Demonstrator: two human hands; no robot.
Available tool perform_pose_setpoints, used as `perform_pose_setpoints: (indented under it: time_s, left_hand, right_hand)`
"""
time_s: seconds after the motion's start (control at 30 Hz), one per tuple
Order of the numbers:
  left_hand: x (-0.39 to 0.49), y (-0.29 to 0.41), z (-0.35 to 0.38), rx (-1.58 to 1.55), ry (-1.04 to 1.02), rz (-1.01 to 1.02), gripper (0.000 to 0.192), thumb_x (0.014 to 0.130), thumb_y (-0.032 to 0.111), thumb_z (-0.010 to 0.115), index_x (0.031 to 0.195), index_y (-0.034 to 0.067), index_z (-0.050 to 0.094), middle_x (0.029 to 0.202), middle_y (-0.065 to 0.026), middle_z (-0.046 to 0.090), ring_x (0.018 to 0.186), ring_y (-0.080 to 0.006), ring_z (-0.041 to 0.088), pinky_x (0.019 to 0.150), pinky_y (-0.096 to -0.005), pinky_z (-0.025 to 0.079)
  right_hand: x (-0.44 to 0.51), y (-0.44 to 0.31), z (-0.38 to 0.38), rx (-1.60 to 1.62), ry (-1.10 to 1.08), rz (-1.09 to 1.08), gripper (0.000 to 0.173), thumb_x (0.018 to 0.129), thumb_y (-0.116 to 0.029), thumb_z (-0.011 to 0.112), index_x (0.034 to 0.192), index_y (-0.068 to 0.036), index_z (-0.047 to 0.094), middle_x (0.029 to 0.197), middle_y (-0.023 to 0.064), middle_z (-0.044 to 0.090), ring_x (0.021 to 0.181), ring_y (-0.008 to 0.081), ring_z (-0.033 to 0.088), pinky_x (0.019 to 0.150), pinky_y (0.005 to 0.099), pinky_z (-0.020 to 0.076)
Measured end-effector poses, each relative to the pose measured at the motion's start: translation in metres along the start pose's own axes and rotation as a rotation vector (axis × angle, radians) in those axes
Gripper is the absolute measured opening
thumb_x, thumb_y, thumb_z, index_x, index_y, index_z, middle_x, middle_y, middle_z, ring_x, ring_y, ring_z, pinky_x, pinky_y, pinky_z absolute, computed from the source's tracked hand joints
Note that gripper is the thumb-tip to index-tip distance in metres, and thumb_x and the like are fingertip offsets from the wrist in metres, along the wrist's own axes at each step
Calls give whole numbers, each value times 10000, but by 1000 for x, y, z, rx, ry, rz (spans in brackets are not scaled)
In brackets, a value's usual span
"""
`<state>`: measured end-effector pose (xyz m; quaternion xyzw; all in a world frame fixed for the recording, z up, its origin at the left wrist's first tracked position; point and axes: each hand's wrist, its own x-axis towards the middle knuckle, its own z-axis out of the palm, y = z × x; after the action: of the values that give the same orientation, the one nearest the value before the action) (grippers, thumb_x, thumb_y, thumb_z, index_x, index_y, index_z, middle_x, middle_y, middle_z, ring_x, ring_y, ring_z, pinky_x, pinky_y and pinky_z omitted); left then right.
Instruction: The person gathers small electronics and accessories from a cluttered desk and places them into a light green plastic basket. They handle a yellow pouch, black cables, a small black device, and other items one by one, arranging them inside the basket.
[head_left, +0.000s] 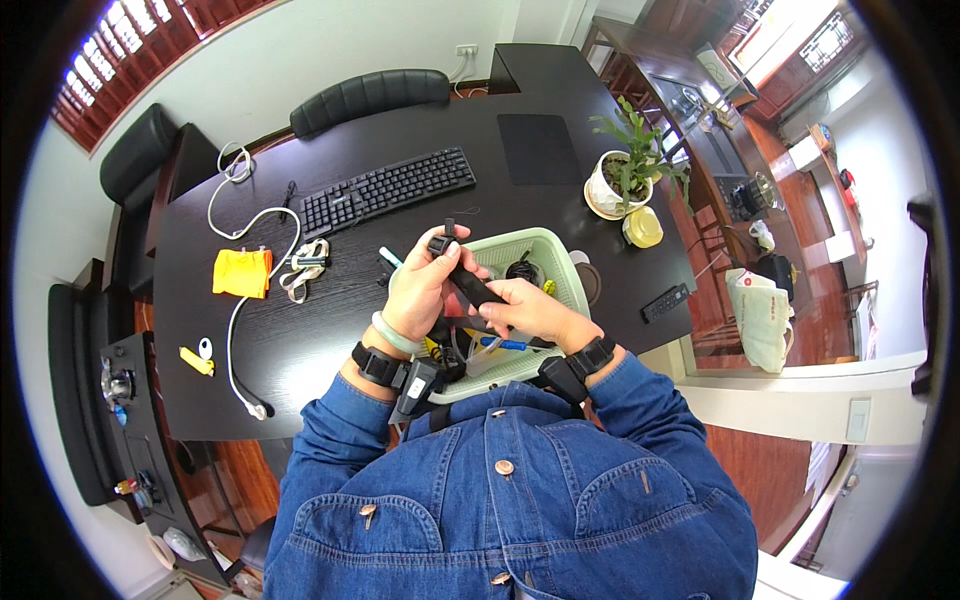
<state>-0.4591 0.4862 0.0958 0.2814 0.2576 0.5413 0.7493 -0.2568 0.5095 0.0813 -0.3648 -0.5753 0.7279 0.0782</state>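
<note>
Between both hands is a black strap (472, 287) with a dark buckle-like piece at its upper end. My left hand (429, 274) grips that upper end, thumb across it. Lower down, the fingers of my right hand (529, 309) pinch the strap. Directly beneath them stands a light green plastic basket (564, 259) at the table's near edge. Inside it lie a coiled black cable (523, 271), a blue pen-like item (502, 343) and other small things, partly hidden by my hands.
The dark wooden table (322, 337) bears a black keyboard (390, 191), a white cable (229, 330), a folded orange cloth (241, 273), a beige strap (303, 277) and a yellow tube-like item (196, 361). On the right are a potted plant (626, 176), a yellow-lidded jar (643, 227) and a remote control (664, 303).
</note>
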Motion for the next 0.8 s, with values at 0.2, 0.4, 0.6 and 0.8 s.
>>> perform_pose_setpoints:
  time_s: [0.2,0.4,0.6,0.8]
  left_hand:
    - [9,-9,5,223,42,98,177,902,-31,601,1057,42,556,944,-46,630,932,-162,640,858,-286,520]
    - [8,-11,18,333,67,32,454,817,-98,655,1235,23,525,966,-70,670,913,-121,644,826,-250,528]
    - [3,-12,14,73,10,-85,596,906,27,616,1427,-12,329,1121,-140,654,982,-174,644,860,-281,531]
    - [9,-18,9,163,134,-71,354,1037,197,429,1315,-15,489,1111,-167,672,1019,-219,657,918,-315,525]
  right_hand:
    - [2,8,1,-103,120,-432,597,817,-49,653,1375,-14,444,1195,92,601,1075,175,581,952,321,457]
    - [7,-2,11,231,11,-436,678,833,10,623,1452,-44,351,975,14,588,868,87,565,817,266,491]
    - [5,1,0,224,186,-262,423,899,-6,511,1321,-14,539,858,-10,607,617,38,497,557,189,426]
    - [6,1,2,138,105,-439,438,880,25,552,1315,1,513,1084,72,628,999,122,621,912,274,482]
